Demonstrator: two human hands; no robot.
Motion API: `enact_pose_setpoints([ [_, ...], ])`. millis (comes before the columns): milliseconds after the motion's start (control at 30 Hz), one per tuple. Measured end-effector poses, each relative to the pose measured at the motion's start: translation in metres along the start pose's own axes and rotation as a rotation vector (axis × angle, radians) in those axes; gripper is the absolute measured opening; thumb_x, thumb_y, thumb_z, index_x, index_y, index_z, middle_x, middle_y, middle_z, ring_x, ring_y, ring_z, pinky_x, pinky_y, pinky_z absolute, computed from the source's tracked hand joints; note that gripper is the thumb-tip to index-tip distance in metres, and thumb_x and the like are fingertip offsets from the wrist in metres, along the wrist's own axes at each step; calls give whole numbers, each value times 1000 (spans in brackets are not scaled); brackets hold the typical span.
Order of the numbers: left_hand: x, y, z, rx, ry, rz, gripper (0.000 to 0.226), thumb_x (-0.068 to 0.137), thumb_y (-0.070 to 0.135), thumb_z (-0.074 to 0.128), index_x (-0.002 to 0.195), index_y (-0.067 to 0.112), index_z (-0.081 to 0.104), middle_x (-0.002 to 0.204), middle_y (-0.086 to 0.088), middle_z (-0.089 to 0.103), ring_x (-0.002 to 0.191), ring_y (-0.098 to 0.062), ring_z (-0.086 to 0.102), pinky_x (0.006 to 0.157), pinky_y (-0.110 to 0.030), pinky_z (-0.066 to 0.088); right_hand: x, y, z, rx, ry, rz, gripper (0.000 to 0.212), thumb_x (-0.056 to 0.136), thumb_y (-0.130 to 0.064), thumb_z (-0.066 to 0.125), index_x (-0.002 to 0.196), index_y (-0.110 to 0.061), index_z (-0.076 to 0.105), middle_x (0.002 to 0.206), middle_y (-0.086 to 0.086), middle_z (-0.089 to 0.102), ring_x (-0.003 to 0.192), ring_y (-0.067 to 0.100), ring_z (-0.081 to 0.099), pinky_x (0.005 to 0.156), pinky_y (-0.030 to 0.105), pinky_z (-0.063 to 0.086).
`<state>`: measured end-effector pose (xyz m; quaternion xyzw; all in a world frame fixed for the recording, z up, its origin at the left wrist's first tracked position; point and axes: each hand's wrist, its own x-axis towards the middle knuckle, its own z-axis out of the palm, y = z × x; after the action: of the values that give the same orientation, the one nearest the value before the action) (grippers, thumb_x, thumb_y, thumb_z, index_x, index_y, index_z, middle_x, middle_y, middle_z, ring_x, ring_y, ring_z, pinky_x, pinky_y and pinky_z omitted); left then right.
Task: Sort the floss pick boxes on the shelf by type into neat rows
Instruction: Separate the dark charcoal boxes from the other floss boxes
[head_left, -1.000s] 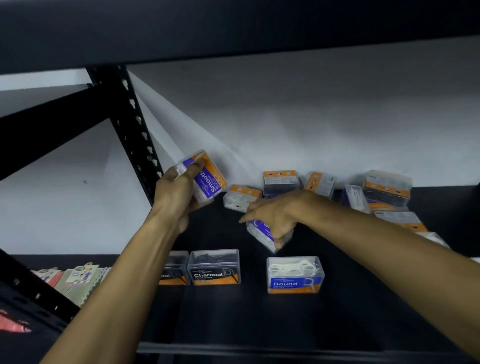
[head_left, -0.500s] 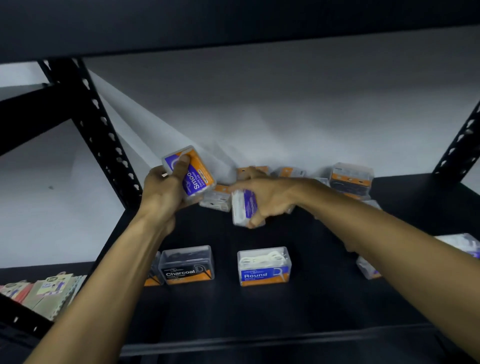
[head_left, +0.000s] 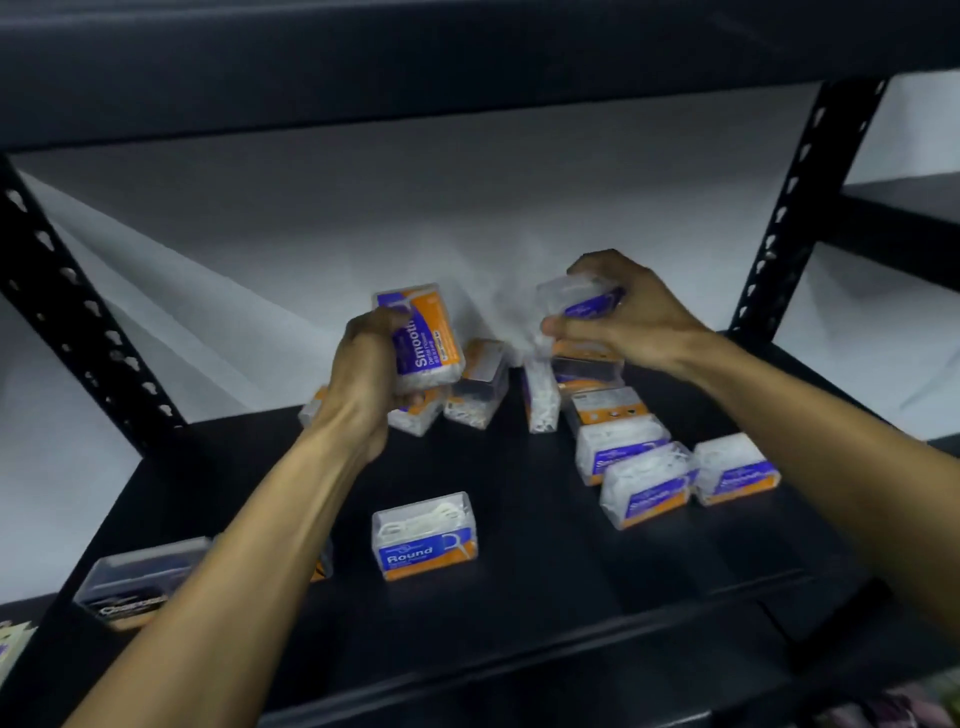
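My left hand (head_left: 363, 379) grips a purple-and-orange "Smooth" floss pick box (head_left: 423, 338), held upright above the black shelf (head_left: 519, 597). My right hand (head_left: 628, 312) holds a second clear box with a purple label (head_left: 576, 299), raised near the back wall. A "Round" box (head_left: 423, 535) stands alone at the front middle. A "Charcoal" box (head_left: 140, 582) sits front left, partly behind my left forearm. Three purple-labelled boxes (head_left: 649, 483) lie in a loose group on the right. Several more boxes (head_left: 478, 384) are jumbled at the back.
The upper shelf board (head_left: 467, 52) hangs low over the work area. Perforated black uprights stand at the left (head_left: 78, 322) and right (head_left: 795, 208). A white wall backs the shelf. Packets (head_left: 13, 644) peek in at the lower left corner.
My right hand has lifted its box up and to the right, away from my left hand. The view has swung right, bringing the purple boxes on the right into sight.
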<state>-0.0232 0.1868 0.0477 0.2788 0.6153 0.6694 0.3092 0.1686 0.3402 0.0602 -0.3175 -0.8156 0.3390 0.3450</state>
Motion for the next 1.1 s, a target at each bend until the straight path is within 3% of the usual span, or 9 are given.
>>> enact_pose_setpoints([
  [100, -3, -2, 30, 114, -48, 4, 43, 85, 31, 58, 120, 7, 57, 94, -12, 72, 69, -20, 69, 51, -29, 50, -12, 19, -33, -18, 9, 90, 61, 62, -44, 84, 114, -30, 56, 110, -12, 58, 94, 3, 58, 72, 14, 47],
  [233, -8, -5, 70, 277, -119, 72, 20, 91, 29, 65, 107, 18, 59, 91, -3, 74, 81, -21, 73, 71, -43, 61, -28, 42, -66, 18, 69, 172, 54, 60, -37, 87, 105, -25, 59, 98, -8, 62, 87, 6, 60, 69, 16, 45],
  [367, -11, -11, 102, 320, -232, 109, 21, 91, 24, 67, 110, 22, 60, 95, -1, 74, 79, -12, 72, 66, -31, 58, -43, 72, -91, 48, 56, 259, 43, 67, -25, 84, 102, -18, 60, 89, 1, 62, 78, 17, 61, 73, 40, 55],
  [467, -10, -19, 120, 316, -272, 121, 21, 91, 21, 67, 111, 23, 60, 98, -1, 73, 78, -9, 71, 62, -24, 53, -52, 95, -106, 0, -40, 273, 26, 80, -17, 74, 102, -14, 61, 88, 8, 63, 79, 19, 63, 79, 48, 56],
  [600, -6, -25, 137, 347, -274, 108, 24, 91, 17, 67, 112, 24, 57, 106, -2, 70, 82, -10, 70, 65, -26, 54, -58, 118, -113, -39, -172, 301, 18, 90, -6, 60, 105, -16, 63, 96, 9, 68, 91, 20, 64, 84, 39, 53],
  [733, 0, -26, 146, 398, -269, 120, 32, 90, 21, 69, 118, 20, 53, 108, 0, 67, 85, -8, 69, 71, -28, 59, -55, 133, -110, -43, -332, 351, 23, 90, 2, 53, 102, -14, 64, 96, 11, 69, 91, 15, 66, 87, 37, 51],
  [933, 5, -26, 155, 427, -292, 113, 39, 89, 21, 71, 124, 16, 53, 113, -3, 68, 94, -16, 70, 84, -39, 59, -44, 139, -103, -56, -425, 402, 30, 86, 2, 61, 110, -15, 66, 101, 4, 71, 96, 15, 68, 88, 33, 54],
  [1100, 9, -31, 156, 455, -307, 132, 38, 90, 22, 69, 124, 16, 52, 108, 0, 71, 88, -10, 70, 76, -27, 58, -36, 144, -100, -90, -516, 433, 33, 81, -3, 69, 109, -20, 66, 104, 3, 71, 97, 15, 68, 88, 35, 54],
])
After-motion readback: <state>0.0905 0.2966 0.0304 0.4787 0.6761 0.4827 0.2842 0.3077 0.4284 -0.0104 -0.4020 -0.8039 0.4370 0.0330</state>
